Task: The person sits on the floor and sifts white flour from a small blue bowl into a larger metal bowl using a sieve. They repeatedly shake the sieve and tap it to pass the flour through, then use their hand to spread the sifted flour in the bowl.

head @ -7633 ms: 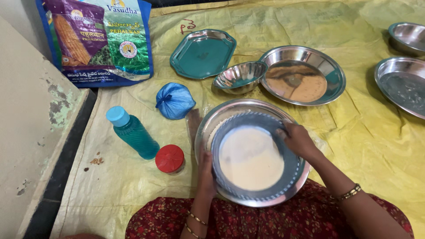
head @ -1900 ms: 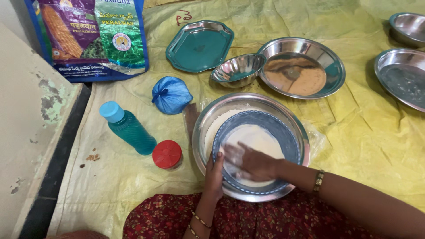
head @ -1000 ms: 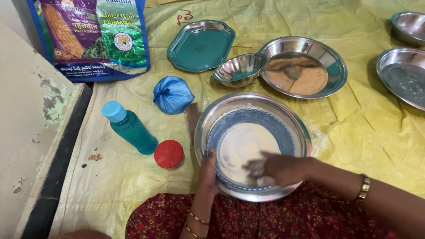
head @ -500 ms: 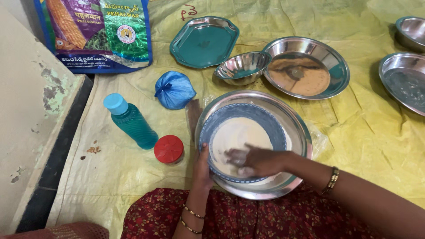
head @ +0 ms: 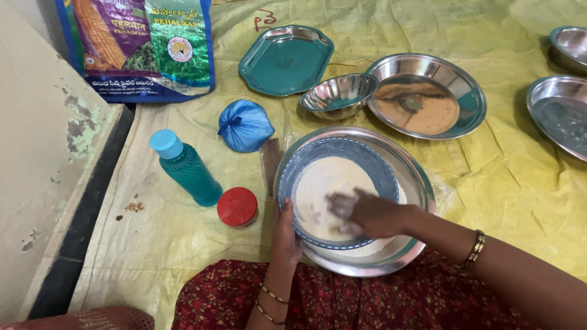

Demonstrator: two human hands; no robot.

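A blue-rimmed sieve (head: 373,164) holding white flour (head: 327,183) rests inside a large steel plate (head: 416,177) in front of me. My left hand (head: 285,229) grips the sieve's near-left rim. My right hand (head: 365,213), dusted with flour and blurred, lies flat on the flour with fingers spread, holding nothing.
Left of the plate stand a teal bottle (head: 183,169), a red lid (head: 237,206) and a knotted blue bag (head: 245,125). Behind are a teal tray (head: 285,59), a small steel bowl (head: 338,96), a steel plate with brown flour (head: 426,96), a printed sack (head: 143,46), more steel dishes (head: 559,113).
My right hand has been sweeping round over the flour in the sieve, now nearer its lower middle. The left hand has kept its hold on the rim.
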